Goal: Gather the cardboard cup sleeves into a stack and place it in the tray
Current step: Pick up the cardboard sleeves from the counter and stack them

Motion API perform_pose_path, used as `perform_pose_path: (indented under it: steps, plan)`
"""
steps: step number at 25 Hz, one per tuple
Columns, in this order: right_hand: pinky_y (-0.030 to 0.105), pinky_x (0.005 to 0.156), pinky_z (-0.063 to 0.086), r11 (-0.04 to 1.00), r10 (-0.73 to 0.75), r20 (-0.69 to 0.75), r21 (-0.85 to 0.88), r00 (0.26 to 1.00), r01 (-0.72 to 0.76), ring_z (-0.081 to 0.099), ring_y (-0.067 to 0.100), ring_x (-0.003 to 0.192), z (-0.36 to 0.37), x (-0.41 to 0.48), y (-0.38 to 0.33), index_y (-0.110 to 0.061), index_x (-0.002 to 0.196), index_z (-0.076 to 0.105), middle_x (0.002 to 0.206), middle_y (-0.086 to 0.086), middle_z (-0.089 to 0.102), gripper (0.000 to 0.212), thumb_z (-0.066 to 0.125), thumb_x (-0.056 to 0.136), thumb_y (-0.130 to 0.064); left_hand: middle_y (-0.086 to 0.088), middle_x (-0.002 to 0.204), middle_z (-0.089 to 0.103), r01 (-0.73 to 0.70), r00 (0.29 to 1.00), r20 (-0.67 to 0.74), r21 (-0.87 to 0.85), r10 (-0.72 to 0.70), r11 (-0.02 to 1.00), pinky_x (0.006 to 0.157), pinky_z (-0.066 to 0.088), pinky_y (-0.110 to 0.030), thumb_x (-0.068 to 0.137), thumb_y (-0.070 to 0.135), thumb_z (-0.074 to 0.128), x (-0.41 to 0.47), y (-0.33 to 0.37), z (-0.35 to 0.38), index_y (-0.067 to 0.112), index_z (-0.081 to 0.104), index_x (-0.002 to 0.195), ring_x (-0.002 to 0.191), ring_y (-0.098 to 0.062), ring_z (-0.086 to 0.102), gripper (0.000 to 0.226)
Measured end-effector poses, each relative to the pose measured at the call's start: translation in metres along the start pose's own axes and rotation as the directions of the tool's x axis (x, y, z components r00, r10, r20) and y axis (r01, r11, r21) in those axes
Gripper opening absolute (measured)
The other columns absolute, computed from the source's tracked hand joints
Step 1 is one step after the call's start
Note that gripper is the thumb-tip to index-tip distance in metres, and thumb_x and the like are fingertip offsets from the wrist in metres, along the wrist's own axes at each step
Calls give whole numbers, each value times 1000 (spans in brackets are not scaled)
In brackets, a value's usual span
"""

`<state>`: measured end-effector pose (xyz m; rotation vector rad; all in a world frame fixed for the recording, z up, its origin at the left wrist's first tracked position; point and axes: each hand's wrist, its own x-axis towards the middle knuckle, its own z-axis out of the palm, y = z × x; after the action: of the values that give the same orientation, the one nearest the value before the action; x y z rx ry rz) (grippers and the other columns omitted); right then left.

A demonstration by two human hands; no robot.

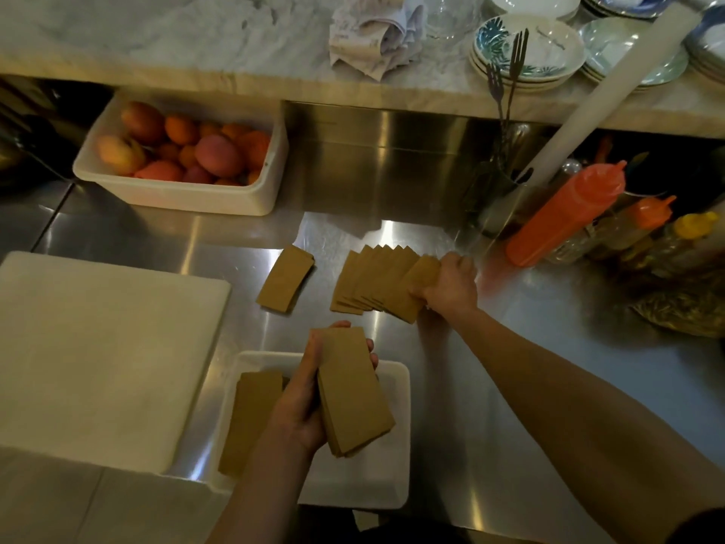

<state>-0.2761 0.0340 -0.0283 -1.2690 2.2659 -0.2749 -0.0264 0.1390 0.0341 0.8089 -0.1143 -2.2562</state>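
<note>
My left hand (304,402) holds a stack of brown cardboard cup sleeves (353,394) upright over the white tray (396,433) at the counter's near edge. Another sleeve stack (251,422) lies flat in the tray's left half. Farther out on the steel counter, several sleeves are fanned in a row (376,280), and my right hand (451,282) grips the fan's right end. A separate small sleeve pile (284,282) lies alone to the left of the fan.
A white cutting board (98,355) fills the left side. A white bin of fruit (180,159) sits at the back left. Orange and yellow squeeze bottles (565,217) stand at the right, with a cutlery holder (498,190) behind. Stacked plates (529,56) sit on the marble shelf.
</note>
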Motion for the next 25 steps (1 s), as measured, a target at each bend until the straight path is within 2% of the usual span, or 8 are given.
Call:
perform_pose_path:
  steps: [3,6,9,15,17,19,22,25]
  plan:
    - [35,77,49,899,-31,108,438,994,-20,56,31,108,-12,-14,0,-11,126,34,111,7,50,63,74,78,-17,-16,113,69,23,999,27,5,-23,1000,81,56,-46,65,50,84,3,14,-7,25,67,116,99,-28,68,59]
    - [24,66,46,838,-81,178,545,981,-30,58,22,96,-34,-39,-3,-15,119,41,108,5,53,41,65,86,-10,-11,109,73,52,998,27,67,-54,996,81,57,-43,63,55,83,4,25,-9,23,75,107,98,-23,70,55]
    - [24,63,47,823,-142,220,568,965,-9,56,14,84,-62,-69,-13,-20,121,42,109,4,54,38,63,89,-18,-8,106,74,64,997,28,150,-69,987,79,58,-40,60,60,82,5,33,-7,22,78,100,95,-21,71,56]
    - [20,64,47,826,-345,251,539,904,166,58,10,87,-110,-125,-47,-36,115,46,105,-7,54,37,66,87,-21,-10,101,74,70,995,53,149,-79,986,76,59,-38,56,55,85,7,46,-5,22,78,101,90,-22,71,57]
    - [19,68,45,827,-372,215,519,903,217,58,8,92,-123,-134,-59,-42,109,45,106,-12,53,37,64,87,-20,-11,103,72,66,996,47,140,-74,988,75,59,-39,58,55,83,4,50,-7,22,77,102,89,-22,71,55]
    - [23,70,46,809,-390,224,546,893,216,58,12,94,-135,-139,-67,-40,112,45,108,-9,54,36,63,88,-21,-12,106,71,75,996,28,133,-79,988,74,59,-40,58,56,82,1,52,-8,22,77,101,89,-23,71,55]
    - [34,80,53,837,-445,377,498,812,228,58,17,103,-132,-149,-81,-36,121,45,117,-2,54,40,64,87,-24,-13,111,74,97,995,18,185,-102,978,73,59,-44,55,62,81,-3,53,-9,24,79,99,95,-29,72,58]
    - [22,76,54,827,-523,443,470,728,308,60,3,96,-110,-163,-99,-30,118,47,109,-10,55,37,66,87,-22,-16,116,72,141,985,67,222,-159,965,72,58,-50,57,64,76,-6,52,-5,25,76,106,102,-36,70,62]
